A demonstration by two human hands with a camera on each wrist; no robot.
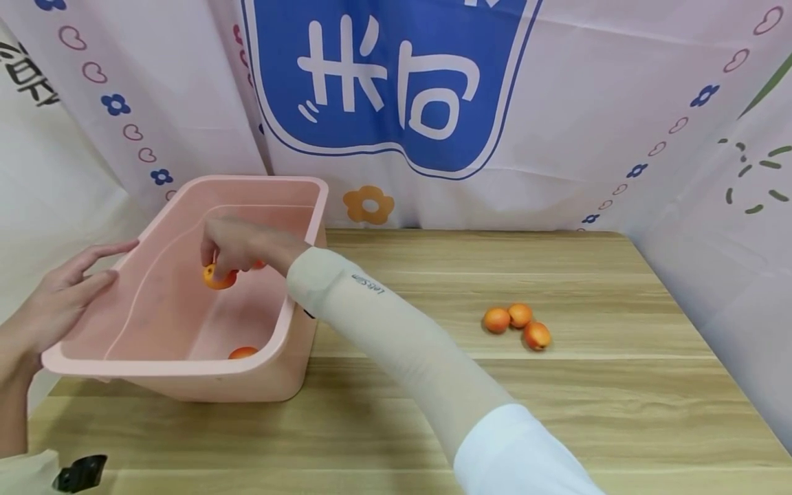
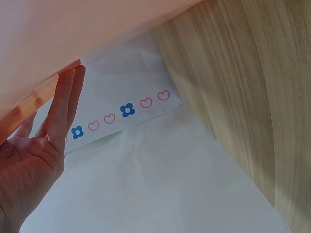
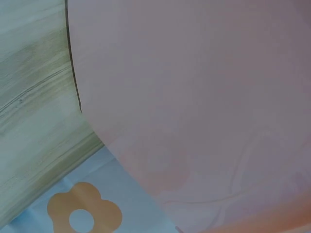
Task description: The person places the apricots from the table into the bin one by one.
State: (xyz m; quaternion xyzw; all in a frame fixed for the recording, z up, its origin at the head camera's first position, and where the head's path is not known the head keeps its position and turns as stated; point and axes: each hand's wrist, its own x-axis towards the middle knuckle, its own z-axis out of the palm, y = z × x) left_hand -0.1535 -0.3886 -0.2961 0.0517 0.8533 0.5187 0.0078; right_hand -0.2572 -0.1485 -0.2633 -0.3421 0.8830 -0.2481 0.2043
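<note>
A deep pink plastic bin (image 1: 198, 368) stands on the left of the table. Inside it, my right hand (image 1: 232, 244) reaches down and pinches a small orange, apricot-like fruit (image 1: 219, 278). Another reddish fruit (image 1: 258, 265) shows partly behind that hand, and one more fruit (image 1: 243, 352) lies near the bin's front wall, half hidden by the rim. With mostly straight fingers, my left hand (image 1: 58, 299) touches the bin's left rim; the left wrist view shows these fingers (image 2: 62, 104) against its outer side. The right wrist view shows only the bin wall (image 3: 184, 97), with the hand hidden.
Three orange-red fruits (image 1: 518, 324) sit close together on the wooden table (image 1: 594, 405), right of the bin. A printed white cloth (image 1: 575, 137) with a blue sign hangs behind and along both sides. My right forearm crosses the bin's right rim.
</note>
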